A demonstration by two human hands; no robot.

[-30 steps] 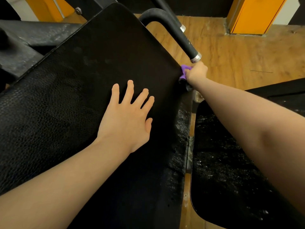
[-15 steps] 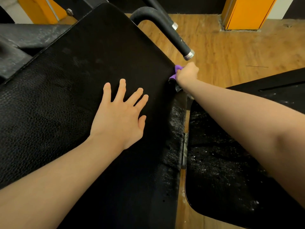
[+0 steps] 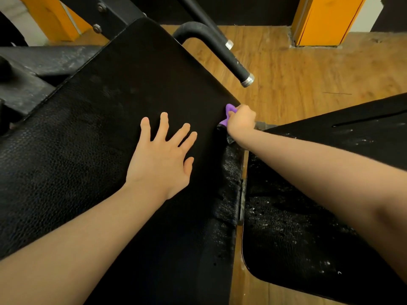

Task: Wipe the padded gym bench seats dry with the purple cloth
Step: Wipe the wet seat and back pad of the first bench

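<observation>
Two black padded pads filled the view: a large back pad [image 3: 105, 133] on the left and a seat pad [image 3: 308, 227] on the right, with a narrow gap between them showing metal frame and wooden floor [image 3: 297, 69]. The left hand [image 3: 163, 159] lay flat on the back pad's surface, its grip spread with fingers straight and fanned apart. The right hand [image 3: 241, 121] was at the back pad's right edge, its grip curled tight around the purple cloth [image 3: 229, 113], which was bunched against that edge with only a small fold showing past the knuckles. Water droplets glistened on the seat pad and along the back pad's right side wall. A black foam-covered handle [image 3: 231, 60] with a silver end cap jutted out above the right hand. Orange pillars [image 3: 326, 20] stood beyond.
</observation>
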